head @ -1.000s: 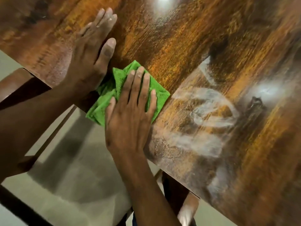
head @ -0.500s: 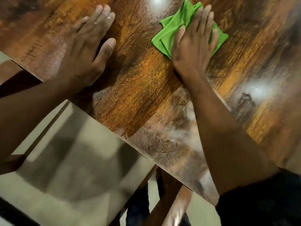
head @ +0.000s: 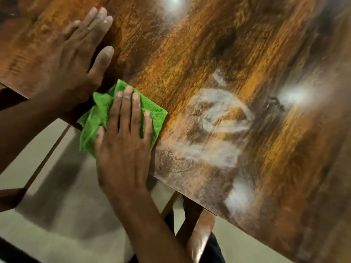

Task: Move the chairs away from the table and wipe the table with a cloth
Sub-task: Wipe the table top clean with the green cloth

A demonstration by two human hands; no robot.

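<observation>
From the head camera, the right hand (head: pixel 123 141) lay flat with straight fingers on the green cloth (head: pixel 106 118), pressing it onto the table (head: pixel 209 44) right at the table's near edge, with part of the cloth hanging over that edge. Half a second earlier the same hand and cloth had been well out across the table, farther from the edge, so the stroke had just come back toward the person; that reads as a back-and-forth wiping pass in progress, not a finished job. The left hand (head: pixel 76 59) was open too, palm down on the table just beyond the cloth, and had kept its place as a brace. Pale smears (head: pixel 218 118) showed on the table to the side of the cloth away from the left hand, so that patch probably still needed passes. The table there was open, giving room to sweep sideways. Toward the person there was no room left: past the edge lay only the floor (head: pixel 57 205) and a wooden frame (head: pixel 191 221) below the table, too blurred to name.
</observation>
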